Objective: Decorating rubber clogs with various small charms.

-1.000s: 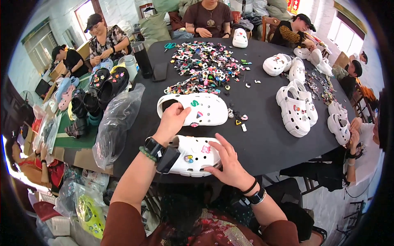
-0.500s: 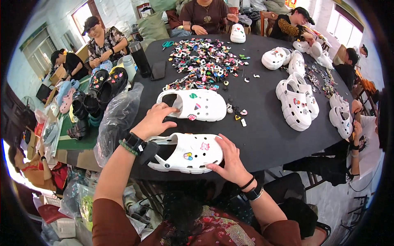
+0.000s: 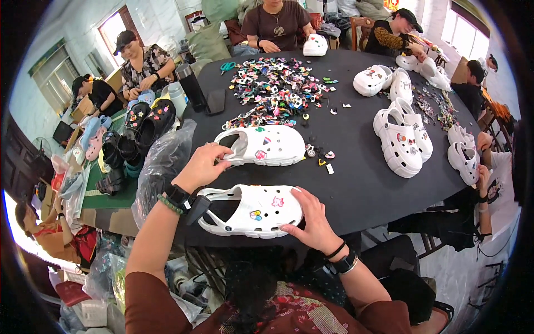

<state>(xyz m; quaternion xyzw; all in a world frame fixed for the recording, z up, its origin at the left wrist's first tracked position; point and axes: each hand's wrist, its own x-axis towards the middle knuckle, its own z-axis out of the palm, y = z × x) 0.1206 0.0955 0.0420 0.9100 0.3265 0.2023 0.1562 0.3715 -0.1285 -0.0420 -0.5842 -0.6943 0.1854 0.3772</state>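
Two white clogs lie on their sides, one beyond the other, on the black table point(image 3: 356, 189) in front of me. My left hand point(image 3: 201, 167) pinches the opening edge of the far clog point(image 3: 283, 146) near its heel end, thumb and fingers closed on the rim. A green charm, a small triangular one and a pink one sit on that clog. My right hand point(image 3: 312, 222) grips the toe of the near clog point(image 3: 236, 209), thumb on the near side and fingers over the top. The near clog carries a pink charm point(image 3: 277, 202) and a pill-shaped charm point(image 3: 255, 215).
A big heap of colourful charms point(image 3: 278, 83) lies beyond the clogs, with a few loose ones point(image 3: 321, 162) beside the far toe. More decorated white clogs point(image 3: 397, 142) stand at right. Clear plastic point(image 3: 161, 167), a black phone point(image 3: 216, 102) and a dark bottle point(image 3: 191, 88) are at left. Several co-workers sit around.
My left fingers have closed on the far clog's rim, and that clog has turned slightly so its pink charm faces me more. Across the table, a person's hand has reached a white clog.
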